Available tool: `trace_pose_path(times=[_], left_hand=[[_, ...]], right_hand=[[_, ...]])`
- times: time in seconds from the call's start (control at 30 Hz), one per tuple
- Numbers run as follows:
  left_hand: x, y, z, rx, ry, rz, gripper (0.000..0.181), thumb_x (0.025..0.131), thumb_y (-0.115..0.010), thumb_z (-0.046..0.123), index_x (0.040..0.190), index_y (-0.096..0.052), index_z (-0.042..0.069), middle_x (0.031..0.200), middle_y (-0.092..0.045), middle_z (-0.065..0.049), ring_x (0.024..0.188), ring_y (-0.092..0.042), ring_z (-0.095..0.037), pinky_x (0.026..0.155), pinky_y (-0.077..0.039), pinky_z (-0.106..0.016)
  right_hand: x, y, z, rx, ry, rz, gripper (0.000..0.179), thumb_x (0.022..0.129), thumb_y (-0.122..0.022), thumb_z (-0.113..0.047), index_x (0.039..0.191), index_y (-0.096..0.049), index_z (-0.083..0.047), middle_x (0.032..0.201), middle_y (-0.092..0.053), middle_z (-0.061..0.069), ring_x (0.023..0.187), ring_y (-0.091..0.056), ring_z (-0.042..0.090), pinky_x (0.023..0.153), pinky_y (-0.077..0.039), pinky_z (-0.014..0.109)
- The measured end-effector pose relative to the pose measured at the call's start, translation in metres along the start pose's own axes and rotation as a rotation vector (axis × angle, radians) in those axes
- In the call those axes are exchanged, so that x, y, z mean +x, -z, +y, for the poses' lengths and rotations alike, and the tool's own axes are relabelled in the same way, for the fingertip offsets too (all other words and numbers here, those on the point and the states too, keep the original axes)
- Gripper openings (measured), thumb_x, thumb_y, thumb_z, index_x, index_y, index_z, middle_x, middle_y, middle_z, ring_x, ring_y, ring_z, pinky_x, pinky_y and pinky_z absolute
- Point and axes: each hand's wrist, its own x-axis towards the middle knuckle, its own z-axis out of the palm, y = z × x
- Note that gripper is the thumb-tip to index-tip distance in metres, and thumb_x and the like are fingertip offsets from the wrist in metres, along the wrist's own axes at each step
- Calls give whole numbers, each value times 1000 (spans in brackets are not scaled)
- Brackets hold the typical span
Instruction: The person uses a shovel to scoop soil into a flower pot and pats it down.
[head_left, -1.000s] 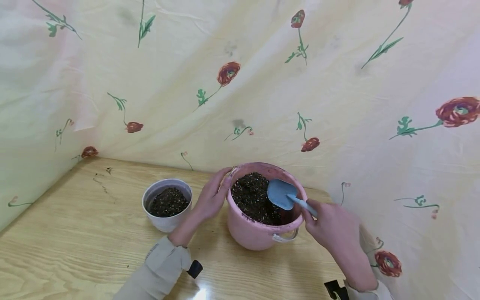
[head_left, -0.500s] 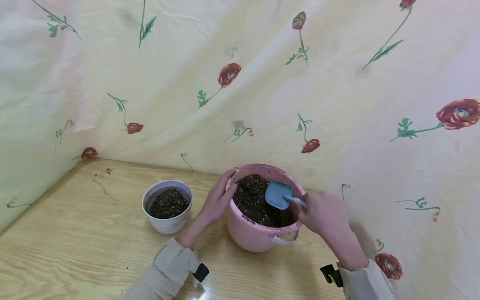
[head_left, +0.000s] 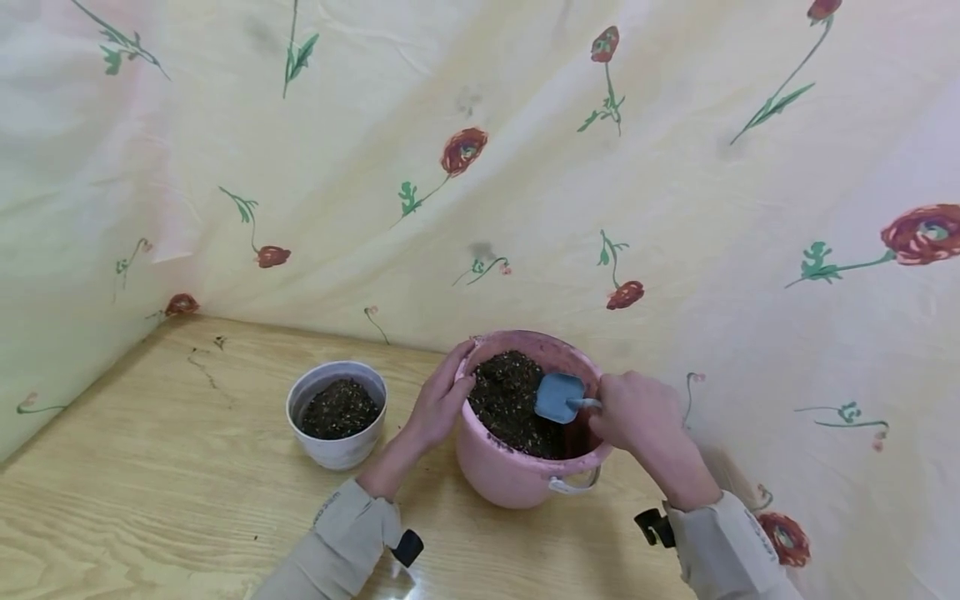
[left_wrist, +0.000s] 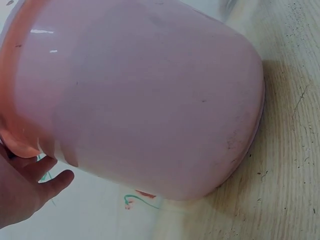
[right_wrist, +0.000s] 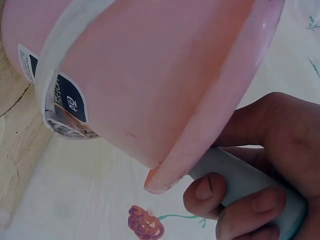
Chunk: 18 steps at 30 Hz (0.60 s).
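Note:
A pink bucket (head_left: pixel 498 475) of dark soil (head_left: pixel 506 400) stands upright on the table in the head view. My left hand (head_left: pixel 441 402) holds its rim at the left; in the left wrist view the fingers (left_wrist: pixel 55 185) show beside the rim. My right hand (head_left: pixel 641 412) grips the handle (right_wrist: pixel 250 182) of a small blue trowel (head_left: pixel 558 397) at the bucket's right rim. The trowel's blade is inside the bucket, over the right part of the soil. Part of its handle is hidden by my fingers in the head view.
A white pot (head_left: pixel 337 454) with soil in it stands left of the bucket. The bucket's white handle (head_left: pixel 576 483) hangs at its front. A flowered cloth (head_left: pixel 337 167) rises behind the wooden table (head_left: pixel 150 475), which has some soil crumbs.
My right hand has moved left, closer over the bucket's rim, with its grip nearer the trowel's blade in the view. The left hand stays at the rim, shifting slightly.

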Motion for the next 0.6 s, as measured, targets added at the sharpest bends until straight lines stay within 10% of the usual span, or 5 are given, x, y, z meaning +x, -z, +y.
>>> trace_pose_path(times=[0.6], left_hand=[[0,2,-1,85,-12,-8,56,94,-45,15,149,-37,17,152,-39,-4,138,-36,-24,113,-30,-45]], right_hand=[[37,0,28,42,213,-19,9,78,-66,-13,69,-68,-14,58,-52,-4,54,-44,15,46,-37,28]])
